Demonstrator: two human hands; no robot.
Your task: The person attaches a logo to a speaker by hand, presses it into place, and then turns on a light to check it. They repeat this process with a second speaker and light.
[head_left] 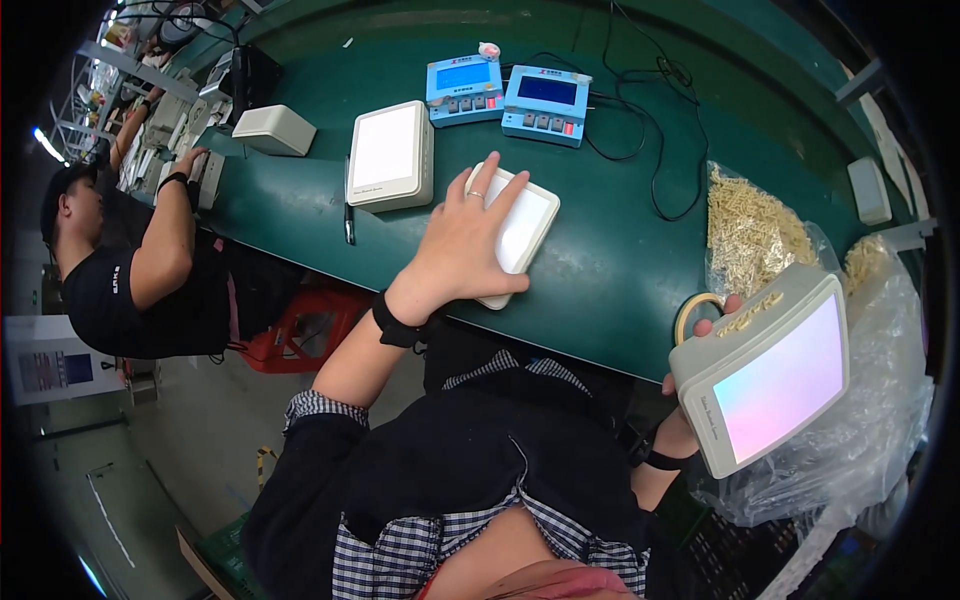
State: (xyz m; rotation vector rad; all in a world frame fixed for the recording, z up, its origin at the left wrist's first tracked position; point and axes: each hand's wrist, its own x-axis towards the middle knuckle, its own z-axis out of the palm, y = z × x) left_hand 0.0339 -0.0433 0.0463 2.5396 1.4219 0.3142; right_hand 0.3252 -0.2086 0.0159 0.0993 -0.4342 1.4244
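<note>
My left hand [462, 245] lies flat on a white rectangular unit with a pale glossy face [528, 228], which rests on the green bench [300, 215]. My right hand [700, 340] holds a second, similar grey-white unit [765, 375] up off the bench at the right, its shiny face turned toward me and tinted pink and blue. Only the fingertips of that hand show, at the unit's left edge. A third unit [388, 155] lies flat further back on the bench.
Two blue testers with small screens [464, 88] [545, 103] and black cables stand at the back. A clear bag of small pale parts [750, 235] and a tape roll [692, 312] lie at the right. A black pen [349, 222] lies beside the third unit. Another person [140, 270] works at the left.
</note>
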